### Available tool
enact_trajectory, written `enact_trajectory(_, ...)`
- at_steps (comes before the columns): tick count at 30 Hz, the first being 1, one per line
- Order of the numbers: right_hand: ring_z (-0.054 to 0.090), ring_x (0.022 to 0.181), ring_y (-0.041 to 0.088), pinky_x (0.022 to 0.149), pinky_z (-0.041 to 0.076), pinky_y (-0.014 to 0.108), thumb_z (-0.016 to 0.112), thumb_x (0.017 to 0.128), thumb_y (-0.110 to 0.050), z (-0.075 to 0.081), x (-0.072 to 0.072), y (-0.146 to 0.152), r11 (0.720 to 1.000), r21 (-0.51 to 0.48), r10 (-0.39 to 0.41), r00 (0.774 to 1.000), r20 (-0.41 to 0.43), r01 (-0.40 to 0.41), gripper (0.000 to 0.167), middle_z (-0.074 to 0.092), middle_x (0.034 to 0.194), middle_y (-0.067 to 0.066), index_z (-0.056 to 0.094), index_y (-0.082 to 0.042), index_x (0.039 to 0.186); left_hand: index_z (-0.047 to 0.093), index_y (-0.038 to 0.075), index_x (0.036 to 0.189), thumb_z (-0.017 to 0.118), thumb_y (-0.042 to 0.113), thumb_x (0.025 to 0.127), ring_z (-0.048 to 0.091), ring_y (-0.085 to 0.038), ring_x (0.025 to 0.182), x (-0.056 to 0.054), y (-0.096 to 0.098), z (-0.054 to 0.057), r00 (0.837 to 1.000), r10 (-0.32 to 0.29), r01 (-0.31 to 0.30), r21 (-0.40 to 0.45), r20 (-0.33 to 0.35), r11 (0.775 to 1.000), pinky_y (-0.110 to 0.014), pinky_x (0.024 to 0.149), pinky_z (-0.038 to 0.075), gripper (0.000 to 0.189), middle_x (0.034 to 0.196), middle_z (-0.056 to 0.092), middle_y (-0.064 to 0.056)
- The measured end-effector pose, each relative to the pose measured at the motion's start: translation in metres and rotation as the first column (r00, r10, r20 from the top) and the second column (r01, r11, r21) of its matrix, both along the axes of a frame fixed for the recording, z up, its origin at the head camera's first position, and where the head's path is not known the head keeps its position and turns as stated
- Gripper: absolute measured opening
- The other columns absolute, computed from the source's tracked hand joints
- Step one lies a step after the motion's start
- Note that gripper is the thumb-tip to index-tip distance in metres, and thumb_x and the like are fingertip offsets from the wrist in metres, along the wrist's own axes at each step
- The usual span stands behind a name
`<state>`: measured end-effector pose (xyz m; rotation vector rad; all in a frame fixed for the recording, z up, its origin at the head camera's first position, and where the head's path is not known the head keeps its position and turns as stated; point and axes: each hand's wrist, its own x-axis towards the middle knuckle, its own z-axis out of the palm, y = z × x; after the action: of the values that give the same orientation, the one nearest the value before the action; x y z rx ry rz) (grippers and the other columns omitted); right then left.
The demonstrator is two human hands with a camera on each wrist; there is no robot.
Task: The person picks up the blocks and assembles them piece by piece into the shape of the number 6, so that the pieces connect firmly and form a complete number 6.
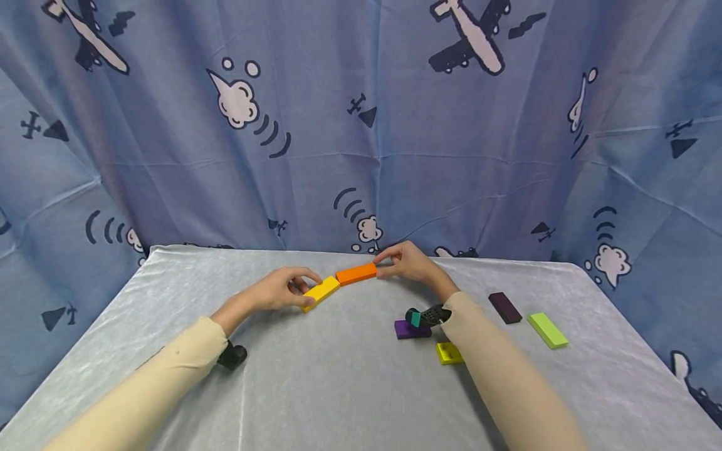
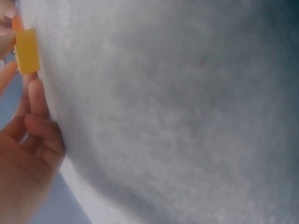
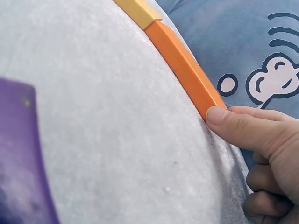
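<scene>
Near the back of the cloth-covered table, my left hand holds a yellow block between thumb and fingers at its near left end. An orange block lies just beyond it to the right, and the two meet end to end at an angle. With thumb and index finger my right hand pinches the orange block's right end. In the right wrist view the thumb presses on that end of the orange block, and the other fingers are curled below. The yellow block shows its end face in the left wrist view.
Under my right forearm lie a purple block and a bright yellow block, partly hidden by the sleeve. Farther right are a dark maroon block and a lime green block. A blue patterned curtain hangs behind the table.
</scene>
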<state>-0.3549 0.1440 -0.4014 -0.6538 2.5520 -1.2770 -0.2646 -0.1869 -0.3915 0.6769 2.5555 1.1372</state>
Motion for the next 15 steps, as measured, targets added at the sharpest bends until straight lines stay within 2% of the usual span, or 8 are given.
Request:
enact_trajectory(8,0.028,0.050,0.015,0.050,0.024,0.025,0.087,0.081,-0.009,-0.0002,-0.0013,-0.0014,0.999,0.015,0.030,1.000,0.008,-0.030,0.031,0.032,0.057,-0.002,0.079,-0.005,0.111,0.067,0.009,0.129,0.081,0.012,0.089,0.064,-0.020,0.086,0.0006,-0.0005,0.0012,1.000,0.004,-0.004,-0.002,-0.001,1.000,-0.036,0.078,0.053,0.042,0.100,0.067,-0.006)
enact_trajectory(15,0.029,0.050,0.016,0.050,0.024,0.026,0.088,0.081,-0.011,0.0001,-0.0030,-0.0005,1.000,0.013,0.013,1.000,0.028,-0.014,0.030,0.032,0.057,-0.001,0.079,-0.007,0.110,0.067,0.009,0.128,0.081,0.013,0.089,0.064,-0.020,0.085,-0.0014,-0.0003,-0.0007,1.000,-0.002,0.002,0.003,-0.004,1.000,-0.034,0.077,0.053,0.042,0.099,0.068,-0.006)
